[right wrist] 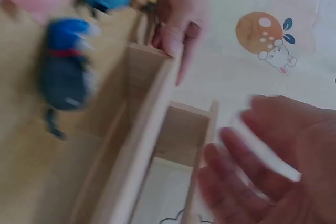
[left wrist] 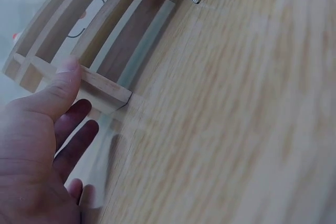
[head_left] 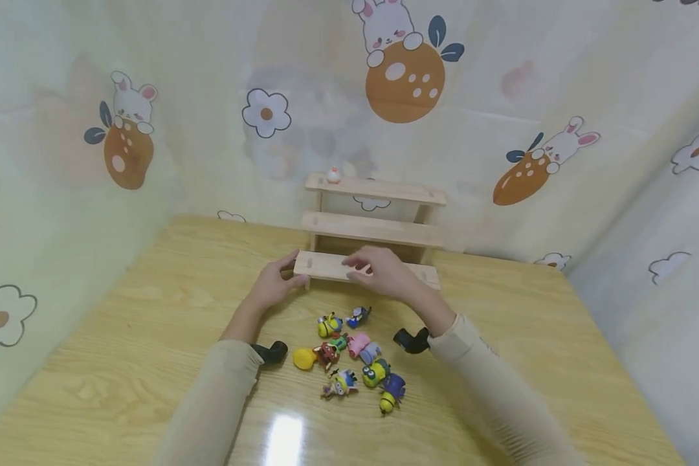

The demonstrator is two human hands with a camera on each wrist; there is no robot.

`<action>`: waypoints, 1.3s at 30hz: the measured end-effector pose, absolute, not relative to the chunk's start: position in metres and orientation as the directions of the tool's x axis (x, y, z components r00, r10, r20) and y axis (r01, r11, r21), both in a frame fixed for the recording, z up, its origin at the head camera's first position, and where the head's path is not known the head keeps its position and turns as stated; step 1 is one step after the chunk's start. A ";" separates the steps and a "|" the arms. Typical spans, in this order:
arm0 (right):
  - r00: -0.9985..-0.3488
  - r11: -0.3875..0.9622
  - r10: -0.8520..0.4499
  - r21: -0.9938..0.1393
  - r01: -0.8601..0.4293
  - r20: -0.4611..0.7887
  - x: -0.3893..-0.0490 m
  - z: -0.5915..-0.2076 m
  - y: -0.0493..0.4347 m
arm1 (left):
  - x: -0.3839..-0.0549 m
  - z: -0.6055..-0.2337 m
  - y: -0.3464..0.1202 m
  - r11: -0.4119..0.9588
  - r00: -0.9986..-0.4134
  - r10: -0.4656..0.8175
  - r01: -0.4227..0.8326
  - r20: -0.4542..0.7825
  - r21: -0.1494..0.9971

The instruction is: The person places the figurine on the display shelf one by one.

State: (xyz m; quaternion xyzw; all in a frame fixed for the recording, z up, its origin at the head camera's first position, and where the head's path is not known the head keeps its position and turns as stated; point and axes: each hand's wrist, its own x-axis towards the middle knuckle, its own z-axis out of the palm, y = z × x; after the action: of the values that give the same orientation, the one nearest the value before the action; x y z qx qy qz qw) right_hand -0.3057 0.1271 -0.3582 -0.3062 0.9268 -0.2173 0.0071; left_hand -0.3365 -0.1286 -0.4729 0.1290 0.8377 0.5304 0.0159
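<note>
A pale wooden three-step stand [head_left: 373, 226] is at the back of the table. At the left end of its lowest step, my left hand [head_left: 272, 285] holds the board, thumb at the front corner and fingers toward the back. In the left wrist view the thumb [left wrist: 65, 80] lies against the stand's side. My right hand [head_left: 378, 272] hovers over the middle of the lowest step, fingers loosely bent, nothing between them. On the top step, near its left end, sits a small white figure [head_left: 334, 175] with some red on it.
Several small toy figures lie in front of the stand, among them a yellow minion [head_left: 329, 325], a pink figure [head_left: 359, 344] and a blue-and-yellow minion [head_left: 392, 392]. Black wrist mounts [head_left: 412, 340] show at both sleeves. A patterned curtain [head_left: 303, 58] hangs behind the table [head_left: 151, 362].
</note>
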 end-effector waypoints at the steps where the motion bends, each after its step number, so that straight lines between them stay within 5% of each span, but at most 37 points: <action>1: -0.809 0.729 -0.580 -0.383 -0.568 0.096 -0.301 -0.364 0.129 | -0.338 -0.473 -0.129 0.405 -0.967 0.230 0.197 0.109 0.893; 17: -0.924 0.948 -0.303 -0.169 -0.269 -0.233 -0.276 -0.408 0.133 | -0.336 -0.476 -0.132 0.404 -0.968 0.220 0.203 0.120 0.892; 39: -0.913 0.860 -0.399 -0.379 -0.340 -0.087 -0.275 -0.415 0.144 | -0.340 -0.477 -0.127 0.386 -0.961 0.247 0.215 0.124 0.897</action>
State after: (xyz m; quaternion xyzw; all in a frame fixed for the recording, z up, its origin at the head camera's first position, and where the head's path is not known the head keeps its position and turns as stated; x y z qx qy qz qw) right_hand -0.2754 0.1437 -0.4151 -0.1924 0.9611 -0.1809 0.0814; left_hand -0.3404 -0.1273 -0.4770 0.1387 0.8324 0.5363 0.0148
